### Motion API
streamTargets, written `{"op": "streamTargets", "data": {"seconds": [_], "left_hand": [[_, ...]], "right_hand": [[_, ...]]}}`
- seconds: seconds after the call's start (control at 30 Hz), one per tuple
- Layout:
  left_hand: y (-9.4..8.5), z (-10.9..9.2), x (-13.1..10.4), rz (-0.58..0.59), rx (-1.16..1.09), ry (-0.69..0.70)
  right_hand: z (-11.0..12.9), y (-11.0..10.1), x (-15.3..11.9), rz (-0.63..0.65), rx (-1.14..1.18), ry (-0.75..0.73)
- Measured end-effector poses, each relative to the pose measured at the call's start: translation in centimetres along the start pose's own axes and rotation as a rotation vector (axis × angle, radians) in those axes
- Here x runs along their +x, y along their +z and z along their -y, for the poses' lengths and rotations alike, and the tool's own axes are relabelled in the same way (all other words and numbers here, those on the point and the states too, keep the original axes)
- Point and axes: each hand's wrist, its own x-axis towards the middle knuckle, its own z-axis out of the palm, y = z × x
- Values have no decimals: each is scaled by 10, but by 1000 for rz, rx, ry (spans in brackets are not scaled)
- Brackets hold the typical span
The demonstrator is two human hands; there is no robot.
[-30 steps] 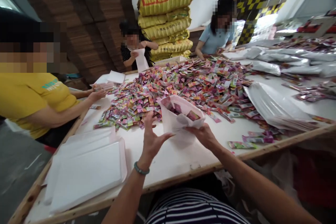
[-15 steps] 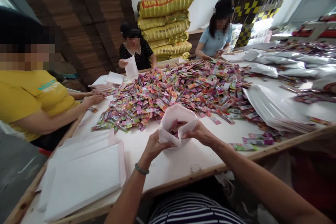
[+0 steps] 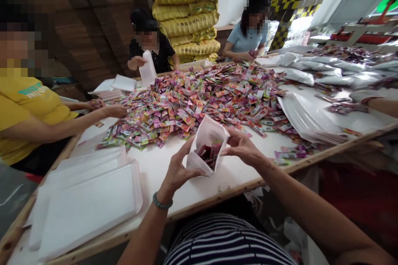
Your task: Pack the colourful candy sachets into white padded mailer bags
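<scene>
Between my hands is a white bag [image 3: 198, 160] with its mouth spread wide toward me. Small dark-red packets [image 3: 210, 154] lie inside it. My left hand [image 3: 178, 169] grips the bag's left side, thumb along the near rim and fingers behind. On the other side, my right hand [image 3: 244, 148] pinches the bag's right edge, with its thumb near the rim. Just beyond the bag spreads a large heap of small colourful packets [image 3: 189, 109]. The bag's far outer side is hidden from me.
White bags [image 3: 90, 207] are stacked at my left, and more bags [image 3: 306, 122] fan out on the right. Filled silvery bags [image 3: 336, 70] lie farther back. Three co-workers sit around the wooden-edged table [image 3: 236, 188]; another person's forearm [image 3: 384, 105] reaches in from the right.
The bag's mouth has opened wider and tilted toward me, showing more packets inside. My hands keep their hold. The view has shifted slightly, and a forearm has come in at the right.
</scene>
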Motion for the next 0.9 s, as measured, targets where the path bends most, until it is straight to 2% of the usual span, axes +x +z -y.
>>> {"op": "streamTargets", "data": {"seconds": [0.1,0.17,0.37,0.47,0.53,0.6,0.7,0.73,0.8,0.83,0.9], "left_hand": [[5,-9,4,19,27,-10],[9,-16,8,9,42,-34],[17,-40,8,-343,-67,-48],[24,-44,5,-334,-186,-139],[34,-31,4,-294,-265,-264],[46,-7,3,-264,-332,-388],[63,29,4,-249,-395,-470],[67,37,5,-245,-404,-471],[71,44,7,-216,-407,-448],[71,45,8,-188,-404,-426],[71,41,10,-126,-377,-361]], "right_hand": [[5,1,4,19,-100,-19],[8,5,6,-35,-177,-14],[34,11,-10,-475,-388,-198],[41,6,-22,-524,-449,-203],[25,-1,-27,-504,-453,-134],[-5,-12,-30,-484,-483,-11],[-50,-28,-34,-536,-729,162],[-59,-31,-35,-575,-855,145],[-63,-29,-33,-619,-1100,-28],[-60,-25,-30,-594,-1193,-150],[-48,-11,-20,-394,-1323,-335]]}}
